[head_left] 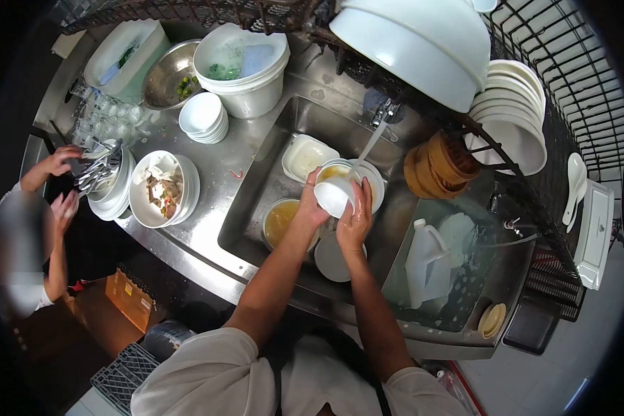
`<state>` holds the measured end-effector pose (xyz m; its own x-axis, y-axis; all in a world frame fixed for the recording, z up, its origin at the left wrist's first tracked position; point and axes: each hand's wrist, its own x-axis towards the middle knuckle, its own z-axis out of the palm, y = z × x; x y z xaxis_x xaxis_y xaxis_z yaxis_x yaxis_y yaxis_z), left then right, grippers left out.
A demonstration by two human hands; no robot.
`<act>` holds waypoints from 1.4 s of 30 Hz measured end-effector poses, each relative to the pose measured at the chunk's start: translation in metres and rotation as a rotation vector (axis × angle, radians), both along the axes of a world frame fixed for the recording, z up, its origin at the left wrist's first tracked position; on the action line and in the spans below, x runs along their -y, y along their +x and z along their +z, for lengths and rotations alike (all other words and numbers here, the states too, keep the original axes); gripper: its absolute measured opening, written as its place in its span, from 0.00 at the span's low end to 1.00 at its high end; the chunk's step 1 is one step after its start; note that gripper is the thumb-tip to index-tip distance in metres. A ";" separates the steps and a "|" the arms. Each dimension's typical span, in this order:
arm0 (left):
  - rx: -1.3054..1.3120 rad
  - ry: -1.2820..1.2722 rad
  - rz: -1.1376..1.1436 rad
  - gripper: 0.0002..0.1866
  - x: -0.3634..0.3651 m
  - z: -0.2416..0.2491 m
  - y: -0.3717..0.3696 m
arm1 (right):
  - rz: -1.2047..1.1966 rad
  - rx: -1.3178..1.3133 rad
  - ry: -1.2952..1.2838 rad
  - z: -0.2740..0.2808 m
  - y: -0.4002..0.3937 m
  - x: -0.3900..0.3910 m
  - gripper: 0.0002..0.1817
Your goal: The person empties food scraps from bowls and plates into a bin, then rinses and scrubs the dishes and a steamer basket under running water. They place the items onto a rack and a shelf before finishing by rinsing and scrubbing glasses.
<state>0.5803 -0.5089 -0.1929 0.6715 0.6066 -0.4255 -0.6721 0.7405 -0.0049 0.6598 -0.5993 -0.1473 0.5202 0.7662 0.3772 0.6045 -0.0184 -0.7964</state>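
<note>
Over the left sink basin [246, 218], a small white bowl [333, 198] is tilted between my two hands. My left hand [313, 202] grips its left side, while the fingers of my right hand [356, 220] close on its right side. Water from the tap [388, 111] runs down just behind the bowl. A white rectangular dish [305, 158] and more white dishware [374, 187] lie in the basin around my hands. Below them are a round container of yellowish liquid [281, 223] and a grey round lid or plate [340, 258].
The right basin holds water and a white plastic jug [426, 263]. Bamboo steamers [430, 170] stand beside it. On the left counter are a bowl of food scraps [163, 191], stacked white bowls [204, 118] and a soapy bucket [246, 90]. Another person's hands [62, 163] touch cutlery there.
</note>
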 end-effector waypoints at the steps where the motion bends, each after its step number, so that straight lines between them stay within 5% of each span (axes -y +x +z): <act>1: -0.049 0.014 -0.017 0.27 0.004 0.001 -0.001 | 0.007 -0.054 -0.028 -0.001 0.002 0.001 0.27; 3: -0.215 -0.004 -0.028 0.26 0.011 0.004 -0.001 | 0.022 -0.153 -0.082 -0.003 0.008 0.002 0.24; 10: -0.176 -0.110 -0.051 0.26 0.024 -0.003 -0.015 | 0.004 -0.321 -0.252 -0.027 0.006 0.008 0.21; 19: -0.101 -0.007 -0.070 0.28 0.039 -0.004 -0.018 | -0.182 0.233 -0.107 -0.015 -0.013 0.020 0.21; 24: 0.101 0.012 -0.059 0.30 0.038 0.009 -0.020 | -0.135 0.194 -0.058 -0.019 -0.009 0.036 0.26; 31: -0.170 -0.014 -0.087 0.27 0.040 -0.018 -0.015 | -0.126 0.292 -0.203 -0.007 0.002 0.016 0.26; 34: -0.200 0.016 -0.034 0.27 0.044 -0.023 -0.019 | -0.064 -0.083 -0.178 -0.014 0.001 0.010 0.22; 42: -0.072 -0.059 -0.062 0.28 0.028 0.001 -0.015 | -0.080 0.053 -0.086 -0.002 -0.007 0.035 0.21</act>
